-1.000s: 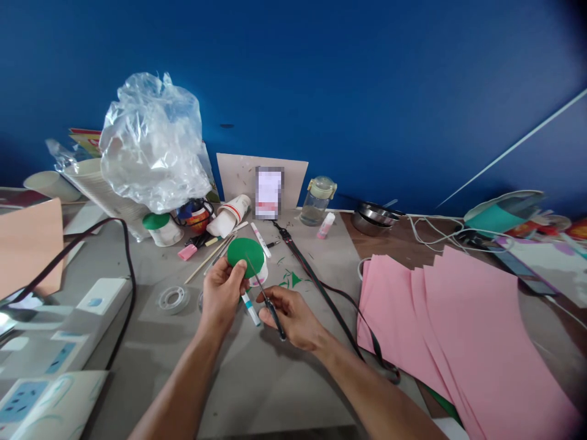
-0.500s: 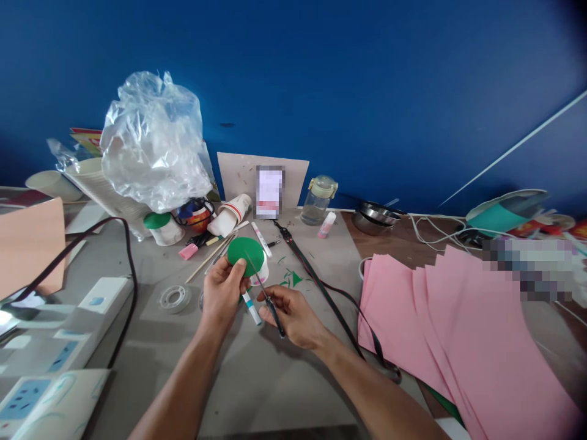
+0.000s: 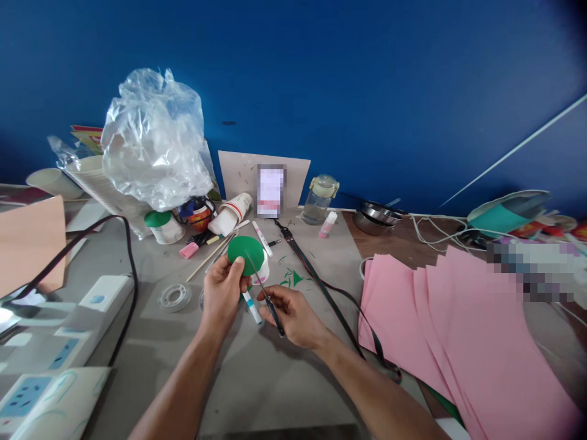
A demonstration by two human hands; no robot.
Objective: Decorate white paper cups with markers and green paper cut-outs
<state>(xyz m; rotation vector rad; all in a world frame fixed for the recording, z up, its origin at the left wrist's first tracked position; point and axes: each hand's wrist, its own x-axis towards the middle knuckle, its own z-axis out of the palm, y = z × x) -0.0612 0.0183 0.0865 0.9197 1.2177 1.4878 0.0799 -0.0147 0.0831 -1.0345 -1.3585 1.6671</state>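
My left hand [image 3: 224,290] is closed on the lower left edge of a round green paper disc [image 3: 243,253], thumb on its front. In my right hand [image 3: 296,315] is a slim dark-handled tool [image 3: 274,315], its thin metal blade slanting up across the front of the disc. Whether the tool is a knife or scissors cannot be made out. A white marker with a blue band [image 3: 252,307] lies on the table between my hands. Green paper scraps [image 3: 293,278] are scattered right of the disc. Behind the disc, a white piece with pink marks [image 3: 262,274] is partly hidden.
Pink sheets [image 3: 468,330] spread at the right, beside a black strap [image 3: 321,287]. A tape roll [image 3: 175,297] and power strips [image 3: 68,342] lie left. Farther back stand a plastic bag [image 3: 156,140], a phone [image 3: 270,190], a glass jar [image 3: 317,201] and a glue stick [image 3: 327,225].
The view has shifted very slightly. Both hands hold the disc and the tool in nearly the same pose.
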